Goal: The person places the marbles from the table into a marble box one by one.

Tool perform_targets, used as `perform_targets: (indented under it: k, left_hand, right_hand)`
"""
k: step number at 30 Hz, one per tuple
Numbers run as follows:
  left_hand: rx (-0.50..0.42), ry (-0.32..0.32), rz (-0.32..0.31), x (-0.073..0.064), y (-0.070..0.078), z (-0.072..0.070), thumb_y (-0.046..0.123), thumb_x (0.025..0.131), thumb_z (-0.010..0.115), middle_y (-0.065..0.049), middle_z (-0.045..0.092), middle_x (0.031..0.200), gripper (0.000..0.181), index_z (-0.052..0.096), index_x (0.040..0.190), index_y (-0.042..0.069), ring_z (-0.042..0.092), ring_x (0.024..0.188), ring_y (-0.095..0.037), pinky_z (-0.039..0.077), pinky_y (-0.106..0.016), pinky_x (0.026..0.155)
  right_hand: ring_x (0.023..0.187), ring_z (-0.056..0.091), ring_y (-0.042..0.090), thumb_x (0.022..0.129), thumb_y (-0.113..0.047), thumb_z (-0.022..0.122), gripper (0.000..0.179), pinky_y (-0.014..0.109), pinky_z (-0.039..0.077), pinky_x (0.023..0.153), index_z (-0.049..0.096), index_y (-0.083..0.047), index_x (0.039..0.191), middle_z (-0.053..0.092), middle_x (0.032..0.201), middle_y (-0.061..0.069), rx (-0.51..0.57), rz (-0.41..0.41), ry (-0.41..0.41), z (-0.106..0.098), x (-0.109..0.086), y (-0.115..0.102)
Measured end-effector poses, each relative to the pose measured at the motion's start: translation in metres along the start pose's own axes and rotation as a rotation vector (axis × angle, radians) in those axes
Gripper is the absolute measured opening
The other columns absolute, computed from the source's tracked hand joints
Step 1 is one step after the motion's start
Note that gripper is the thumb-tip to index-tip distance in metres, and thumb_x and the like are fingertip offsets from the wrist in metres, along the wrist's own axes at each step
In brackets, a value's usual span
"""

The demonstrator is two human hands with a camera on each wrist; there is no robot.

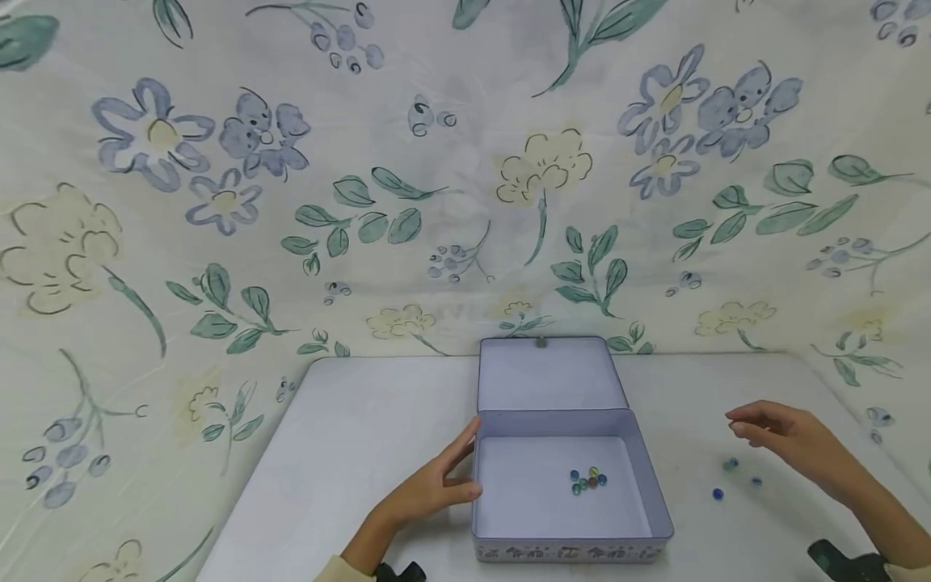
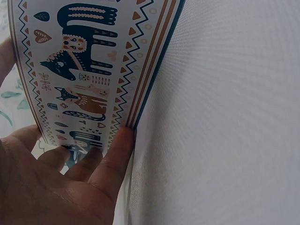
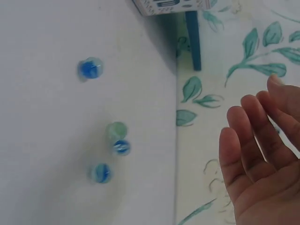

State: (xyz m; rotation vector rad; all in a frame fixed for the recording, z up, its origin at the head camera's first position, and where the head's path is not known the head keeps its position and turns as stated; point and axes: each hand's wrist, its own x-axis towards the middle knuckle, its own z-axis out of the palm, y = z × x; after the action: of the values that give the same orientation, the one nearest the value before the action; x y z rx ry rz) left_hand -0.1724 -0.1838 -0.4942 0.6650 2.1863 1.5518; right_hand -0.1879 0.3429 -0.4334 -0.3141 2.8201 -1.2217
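Observation:
A lidded tin box (image 1: 575, 553) stands on the white table, its lid (image 1: 550, 373) tipped up at the back. Inside, several glass marbles (image 1: 584, 482) lie in a loose cluster right of the middle. My left hand (image 1: 429, 483) rests against the box's left wall, fingers extended; in the left wrist view they touch the patterned side (image 2: 86, 70). Above the table to the right of the box hovers my right hand (image 1: 789, 436), its fingers loosely bent and holding nothing. Below it lie a dark blue marble (image 1: 718, 494), a blue marble (image 1: 756, 482) and a touching green-and-blue pair (image 3: 121, 147).
The white table (image 1: 334, 453) extends on both sides of the box. A flowered cloth (image 1: 451, 202) hangs behind the table and shows at its sides. Dark wrist straps (image 1: 847, 562) show near the lower edge of the head view.

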Motion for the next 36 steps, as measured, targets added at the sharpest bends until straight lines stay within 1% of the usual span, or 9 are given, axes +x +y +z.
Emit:
perform_targets:
  k: [4, 9, 14, 16, 19, 25, 28, 31, 36]
  left_hand:
    - [0.003, -0.008, 0.000, 0.002, 0.000, 0.000, 0.037, 0.096, 0.065, -0.003, -0.005, 0.169, 0.091, 0.003, 0.162, 0.027, 0.014, 0.152, -0.047, 0.043, -0.052, 0.113]
    - [0.020, -0.004, 0.020, 0.003, -0.001, -0.003, 0.033, 0.097, 0.065, -0.005, -0.005, 0.170, 0.091, 0.003, 0.162, 0.027, 0.014, 0.152, -0.048, 0.042, -0.054, 0.114]
    - [0.015, 0.000, 0.017, 0.003, 0.002, -0.003, 0.035, 0.096, 0.065, -0.002, -0.005, 0.170, 0.090, 0.004, 0.162, 0.031, 0.014, 0.153, -0.046, 0.042, -0.053, 0.114]
    - [0.012, -0.004, 0.017, 0.003, 0.003, -0.002, 0.036, 0.096, 0.065, -0.002, -0.005, 0.170, 0.090, 0.003, 0.162, 0.031, 0.013, 0.153, -0.046, 0.042, -0.053, 0.114]
    - [0.008, -0.007, 0.019, 0.002, 0.004, -0.001, 0.038, 0.096, 0.065, -0.002, -0.004, 0.170, 0.091, 0.004, 0.162, 0.031, 0.014, 0.153, -0.046, 0.042, -0.053, 0.114]
    - [0.012, -0.008, 0.016, 0.000, 0.003, 0.000, 0.038, 0.096, 0.066, -0.004, -0.004, 0.170, 0.091, 0.003, 0.162, 0.029, 0.014, 0.152, -0.047, 0.041, -0.054, 0.114]
    - [0.016, -0.007, 0.013, 0.000, 0.003, -0.001, 0.037, 0.096, 0.065, -0.004, -0.005, 0.170, 0.091, 0.003, 0.162, 0.028, 0.014, 0.152, -0.047, 0.041, -0.055, 0.114]
    - [0.019, -0.002, 0.016, 0.001, 0.002, -0.001, 0.035, 0.096, 0.065, -0.005, -0.005, 0.170, 0.091, 0.003, 0.162, 0.027, 0.014, 0.152, -0.048, 0.041, -0.055, 0.114]
    - [0.021, 0.002, 0.014, 0.001, 0.001, 0.000, 0.036, 0.095, 0.066, -0.005, -0.004, 0.170, 0.092, 0.004, 0.162, 0.028, 0.014, 0.152, -0.048, 0.040, -0.057, 0.114]
  right_hand:
    - [0.087, 0.067, 0.004, 0.100, -0.026, 0.063, 0.034, 0.018, 0.057, 0.073, 0.065, 0.000, 0.122, 0.073, 0.105, -0.007, 0.023, 0.046, 0.013, 0.004, -0.009, 0.012]
    - [0.088, 0.068, 0.004, 0.100, -0.025, 0.063, 0.034, 0.017, 0.058, 0.075, 0.065, 0.001, 0.122, 0.073, 0.107, -0.005, 0.058, 0.056, -0.005, 0.013, -0.015, 0.017]
    - [0.090, 0.066, -0.003, 0.099, -0.029, 0.064, 0.033, 0.018, 0.058, 0.076, 0.068, -0.004, 0.121, 0.073, 0.113, 0.006, 0.019, 0.065, -0.029, 0.024, -0.019, 0.017]
    - [0.091, 0.063, -0.008, 0.098, -0.032, 0.065, 0.035, 0.017, 0.057, 0.076, 0.068, -0.006, 0.120, 0.073, 0.115, 0.008, -0.002, 0.085, -0.047, 0.029, -0.022, 0.019]
    - [0.091, 0.061, -0.012, 0.097, -0.031, 0.066, 0.034, 0.016, 0.056, 0.076, 0.069, -0.006, 0.119, 0.074, 0.115, 0.009, -0.016, 0.101, -0.064, 0.035, -0.026, 0.022]
    - [0.087, 0.062, -0.011, 0.093, -0.020, 0.070, 0.025, 0.017, 0.056, 0.073, 0.071, -0.005, 0.113, 0.075, 0.108, 0.007, -0.049, 0.030, -0.045, 0.049, -0.032, 0.030]
    - [0.086, 0.063, -0.009, 0.091, -0.018, 0.073, 0.022, 0.017, 0.057, 0.072, 0.072, -0.008, 0.110, 0.075, 0.105, 0.005, -0.078, -0.001, -0.028, 0.054, -0.034, 0.033]
    - [0.085, 0.063, -0.009, 0.087, -0.017, 0.076, 0.022, 0.017, 0.058, 0.072, 0.072, -0.010, 0.107, 0.075, 0.102, 0.002, -0.113, -0.032, 0.001, 0.059, -0.035, 0.035]
    - [0.088, 0.059, -0.013, 0.082, -0.017, 0.080, 0.028, 0.018, 0.057, 0.072, 0.072, -0.013, 0.109, 0.074, 0.103, 0.002, -0.157, -0.074, 0.013, 0.065, -0.039, 0.036]
